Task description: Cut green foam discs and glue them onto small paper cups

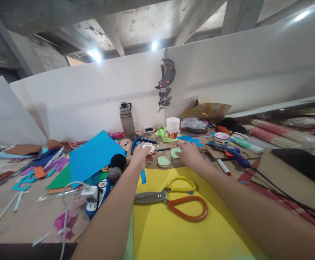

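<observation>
My left hand (140, 155) is closed around a white roll of tape (148, 147) held just above the table. My right hand (190, 154) pinches a pale green foam ring piece (176, 152). A second pale green foam disc (163, 161) lies on the table between both hands. Nearer me, large scissors (173, 199) with one yellow and one orange handle rest on a yellow sheet (173, 231).
A blue sheet (92, 155) and coloured scraps cover the left side. A grey bottle (127, 119), stacked paper cups (172, 128) and a blue glue gun (232, 151) with its black cable stand further back and right. A white charger (90, 194) lies front left.
</observation>
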### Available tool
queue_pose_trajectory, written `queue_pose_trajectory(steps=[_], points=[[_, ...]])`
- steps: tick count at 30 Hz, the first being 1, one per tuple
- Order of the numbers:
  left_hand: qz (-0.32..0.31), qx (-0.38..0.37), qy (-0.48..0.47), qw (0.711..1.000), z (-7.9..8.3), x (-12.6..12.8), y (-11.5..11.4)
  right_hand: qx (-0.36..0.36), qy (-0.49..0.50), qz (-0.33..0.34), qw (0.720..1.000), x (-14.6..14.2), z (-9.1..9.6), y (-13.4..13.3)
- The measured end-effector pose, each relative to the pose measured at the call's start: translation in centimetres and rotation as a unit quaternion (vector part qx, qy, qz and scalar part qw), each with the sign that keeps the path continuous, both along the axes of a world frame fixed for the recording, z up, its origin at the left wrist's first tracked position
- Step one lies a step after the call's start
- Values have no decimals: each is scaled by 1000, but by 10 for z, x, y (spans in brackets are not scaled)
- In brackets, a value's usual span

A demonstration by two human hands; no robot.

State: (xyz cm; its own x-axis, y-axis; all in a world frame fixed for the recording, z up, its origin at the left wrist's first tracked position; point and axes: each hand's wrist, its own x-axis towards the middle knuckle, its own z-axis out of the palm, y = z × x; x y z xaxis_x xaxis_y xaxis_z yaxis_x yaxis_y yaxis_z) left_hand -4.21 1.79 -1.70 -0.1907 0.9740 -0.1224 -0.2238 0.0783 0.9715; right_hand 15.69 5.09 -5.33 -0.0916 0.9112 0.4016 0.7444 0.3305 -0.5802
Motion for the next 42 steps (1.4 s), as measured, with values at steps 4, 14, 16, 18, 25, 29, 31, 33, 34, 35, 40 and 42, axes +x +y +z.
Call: queue_pose_trajectory(steps=[4,14,16,18,25,29,31,33,34,35,40,42], points=[[12,-2,-38,999,-1,0,1,46,-79,43,995,-14,7,-16],[7,-5,-80,997,8,2,-5,47,9,142,989,-24,9,-26],[-14,-30,-64,997,11,3,-7,39,107,142,983,-20,15,-25],[-68,-53,-38,996,11,5,-9,23,185,149,971,-19,20,-28],[-249,-42,14,968,1,8,-15,46,219,166,961,-21,26,-43],[-261,-38,-38,964,0,4,-16,78,182,179,964,-23,28,-49],[-251,-47,-56,965,2,2,-16,106,150,196,963,-24,31,-52],[-248,-54,-65,965,3,1,-17,129,109,218,961,-23,35,-56],[-249,-54,-68,965,4,1,-17,133,89,225,961,-23,37,-57],[-250,-52,-69,964,4,1,-17,135,71,226,962,-22,39,-58],[-247,-38,-71,966,2,3,-16,154,15,207,966,-18,41,-58],[-246,-37,-71,966,1,3,-15,162,5,208,965,-17,41,-57]])
